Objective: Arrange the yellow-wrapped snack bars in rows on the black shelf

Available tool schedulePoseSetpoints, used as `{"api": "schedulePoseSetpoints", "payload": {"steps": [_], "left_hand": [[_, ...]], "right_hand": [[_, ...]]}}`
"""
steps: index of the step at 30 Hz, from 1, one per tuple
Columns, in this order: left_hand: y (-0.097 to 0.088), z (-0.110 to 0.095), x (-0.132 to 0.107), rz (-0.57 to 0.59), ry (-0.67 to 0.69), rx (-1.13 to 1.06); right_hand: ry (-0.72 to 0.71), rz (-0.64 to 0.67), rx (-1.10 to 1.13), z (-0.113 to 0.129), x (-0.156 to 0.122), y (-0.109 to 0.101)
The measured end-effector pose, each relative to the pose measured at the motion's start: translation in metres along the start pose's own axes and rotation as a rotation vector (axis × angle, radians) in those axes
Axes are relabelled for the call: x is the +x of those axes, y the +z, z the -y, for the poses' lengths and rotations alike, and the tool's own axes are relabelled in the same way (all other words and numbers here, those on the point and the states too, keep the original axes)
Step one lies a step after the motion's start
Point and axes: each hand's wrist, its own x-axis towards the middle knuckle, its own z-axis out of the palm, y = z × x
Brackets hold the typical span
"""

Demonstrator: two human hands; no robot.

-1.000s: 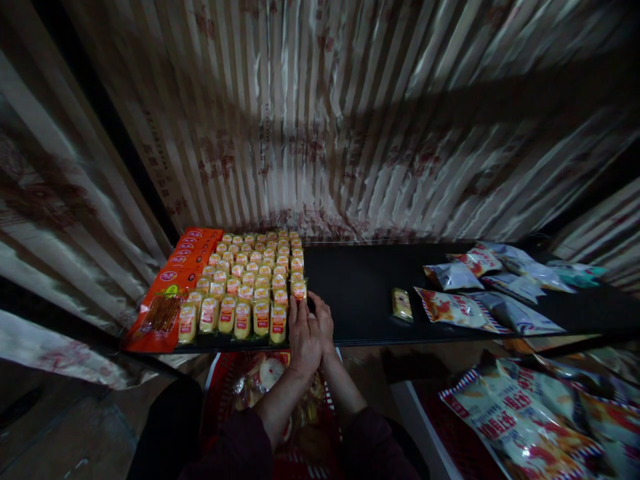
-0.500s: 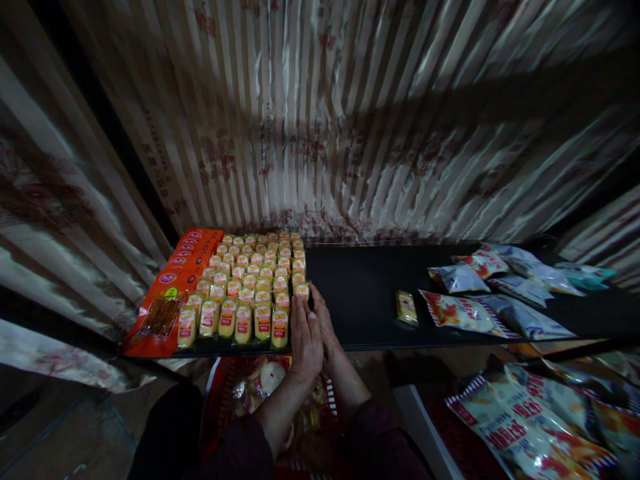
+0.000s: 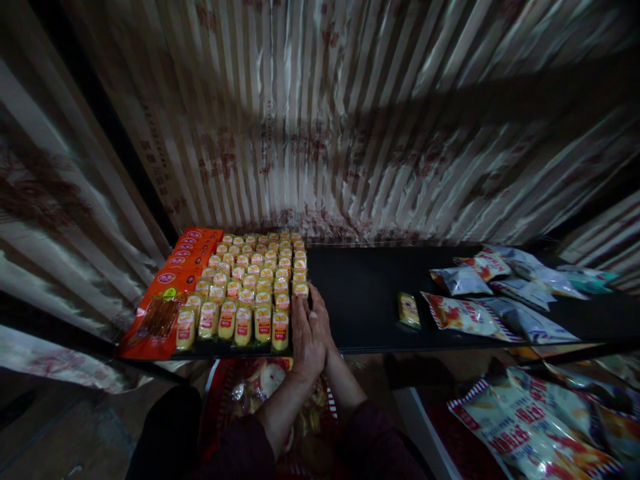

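Rows of small yellow cakes (image 3: 243, 323) in clear wrappers with red-and-white labels stand packed on the left of a black shelf (image 3: 355, 300). At the near end of their rightmost row is my left hand (image 3: 307, 343), its fingers stretched forward against the front cake (image 3: 301, 289). My right hand (image 3: 323, 321) lies close beside it, fingers straight along the right side of that row. The hands touch each other. Whether another cake lies under my left hand is hidden.
Orange snack packets (image 3: 167, 293) line the shelf's left end. A lone wrapped cake (image 3: 409, 311) lies to the right, near several snack bags (image 3: 467, 315). Below are a red basket (image 3: 213, 387) of packaged food and larger bags (image 3: 530, 420). Striped sheeting (image 3: 310, 133) hangs behind.
Both hands stay at the near end of the rightmost row, with only a slight shift. The right hand has drawn a little closer to the left. The cakes look nearly unmoved.
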Motion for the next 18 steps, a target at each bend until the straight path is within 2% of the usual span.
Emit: {"api": "schedulePoseSetpoints", "payload": {"steps": [4, 7, 11, 18], "left_hand": [[-0.030, -0.002, -0.015, 0.008, 0.007, 0.013], [-0.042, -0.005, -0.021, 0.042, -0.013, 0.026], [-0.040, -0.008, -0.019, 0.046, -0.019, 0.027], [-0.037, -0.001, -0.014, 0.037, -0.007, 0.045]], "right_hand": [[0.116, -0.023, 0.048, 0.002, 0.009, -0.004], [0.181, -0.018, 0.067, 0.008, 0.017, -0.005], [0.169, 0.034, 0.085, 0.016, 0.022, -0.005], [0.118, 0.040, 0.128, 0.019, 0.017, -0.003]]}}
